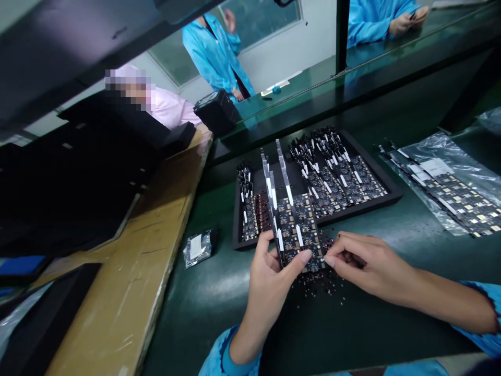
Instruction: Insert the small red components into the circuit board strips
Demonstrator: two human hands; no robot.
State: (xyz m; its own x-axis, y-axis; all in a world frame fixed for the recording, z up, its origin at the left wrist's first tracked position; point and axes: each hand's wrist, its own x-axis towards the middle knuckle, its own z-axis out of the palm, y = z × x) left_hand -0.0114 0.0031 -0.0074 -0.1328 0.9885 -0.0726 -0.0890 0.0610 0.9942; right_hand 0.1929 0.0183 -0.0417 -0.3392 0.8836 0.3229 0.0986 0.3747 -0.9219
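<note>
My left hand (268, 282) grips a panel of black circuit boards (307, 214), thumb on its lower face and fingers behind the left edge. Long flexible strips with white labels rise from the panel. At the panel's lower right edge, my right hand (370, 263) is closed with thumb and forefinger pinched; anything between them is too small to make out. Tiny loose pieces (321, 287) lie scattered on the green table under the panel. Just behind, a black foam tray (392, 192) holds rows of similar boards with strips.
A small silvery pouch (199, 248) lies left of the tray. More board panels (465, 206) rest on a clear plastic bag (485, 162) at right. A cardboard sheet (129, 292) and black trays (58, 177) fill the left side. Co-workers in blue (213, 52) and pink are beyond the table.
</note>
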